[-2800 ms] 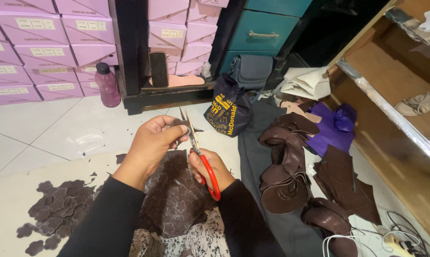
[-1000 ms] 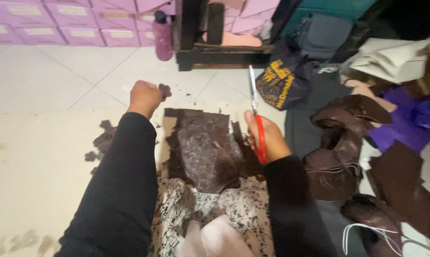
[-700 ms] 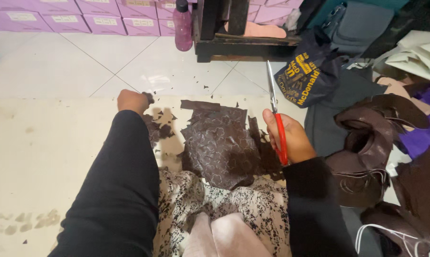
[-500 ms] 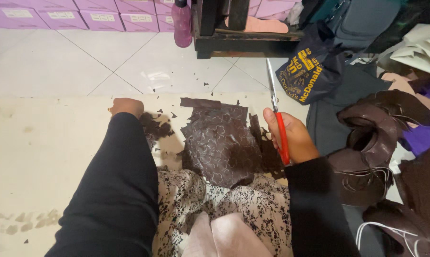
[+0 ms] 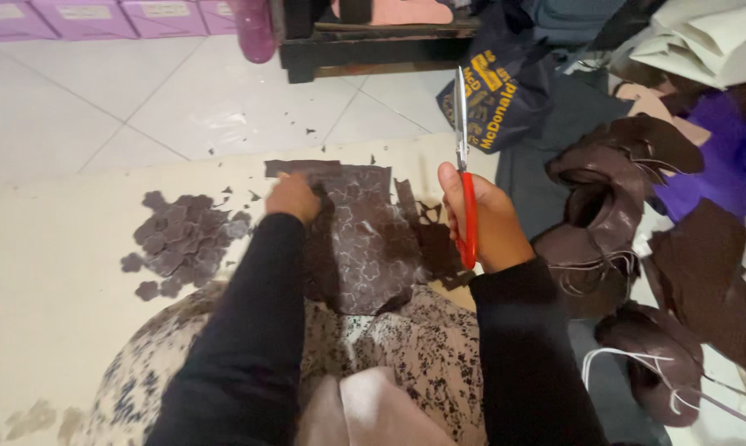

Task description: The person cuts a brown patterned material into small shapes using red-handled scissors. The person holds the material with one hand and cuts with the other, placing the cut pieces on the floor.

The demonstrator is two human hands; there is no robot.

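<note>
Since the earlier frame, left hand (image 5: 293,196) has come back from the floor at the left and now rests, fingers curled, on the upper left edge of the dark brown leather sheet (image 5: 360,239), which lies flat across the lap on speckled fabric and is embossed with flower outlines. Right hand (image 5: 487,221) remains clamped around the red handles of the scissors (image 5: 464,157), steel blades together and pointing up. Cut flower pieces (image 5: 179,241) lie heaped on the cream mat (image 5: 51,248) at left; glossy brown leather scraps (image 5: 612,215) sit crumpled at right.
</note>
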